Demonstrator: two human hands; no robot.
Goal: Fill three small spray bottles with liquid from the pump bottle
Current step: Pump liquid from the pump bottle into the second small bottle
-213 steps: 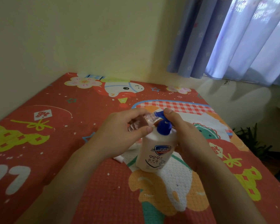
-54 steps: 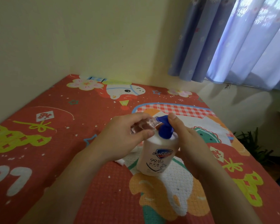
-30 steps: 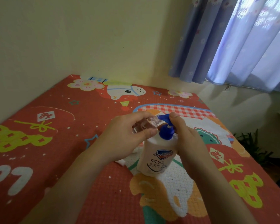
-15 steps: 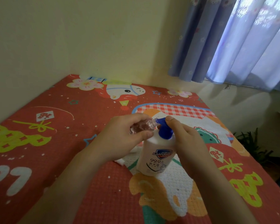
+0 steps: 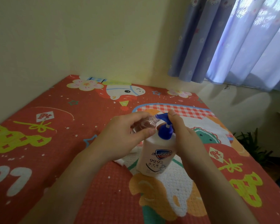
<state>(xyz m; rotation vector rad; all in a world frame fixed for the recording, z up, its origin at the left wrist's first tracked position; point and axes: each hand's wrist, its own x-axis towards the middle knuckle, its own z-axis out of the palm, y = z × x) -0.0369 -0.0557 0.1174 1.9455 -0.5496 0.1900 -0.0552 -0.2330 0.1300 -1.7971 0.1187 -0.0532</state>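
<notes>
A white pump bottle with a blue pump head stands upright on the red patterned mat. My left hand grips a small clear spray bottle, tilted on its side with its open neck against the blue spout. My right hand wraps the pump bottle's right side, with a finger resting on top of the pump head, which stands raised on its white stem. Other small bottles are not visible.
Something white lies on the mat under my left wrist, mostly hidden. A yellow wall runs along the back and left. Blue curtains hang at the upper right. The mat's right edge drops to a floor with a green plant.
The pump head has gone down and come back up between frames; now it stands raised. Both hands and the small bottle stay in the same place at the spout.
</notes>
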